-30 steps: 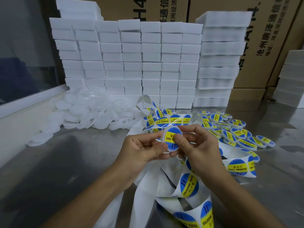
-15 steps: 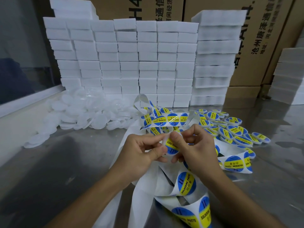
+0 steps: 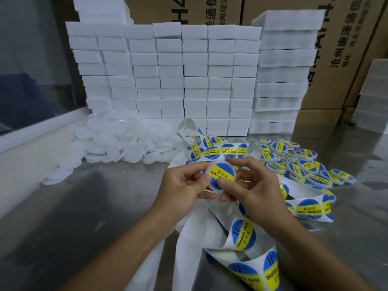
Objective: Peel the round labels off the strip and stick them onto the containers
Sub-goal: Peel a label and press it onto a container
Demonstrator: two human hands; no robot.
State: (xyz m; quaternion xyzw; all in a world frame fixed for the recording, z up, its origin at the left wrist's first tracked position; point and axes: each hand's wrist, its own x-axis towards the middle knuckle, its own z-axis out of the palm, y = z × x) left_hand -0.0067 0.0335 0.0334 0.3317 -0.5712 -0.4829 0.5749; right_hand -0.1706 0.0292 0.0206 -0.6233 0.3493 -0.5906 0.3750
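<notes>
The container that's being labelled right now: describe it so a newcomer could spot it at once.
Start at the wall of white foam blocks and come down to the steel table. Above the label strip, both hands, left hand and right hand, hold one round container. It alone is off the table; the other labelled ones lie piled to the right.

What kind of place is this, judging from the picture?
Probably a small packing workshop: stacked white foam blocks, printed cartons behind them, and piles of labelled containers and blank ones on a metal table.
</notes>
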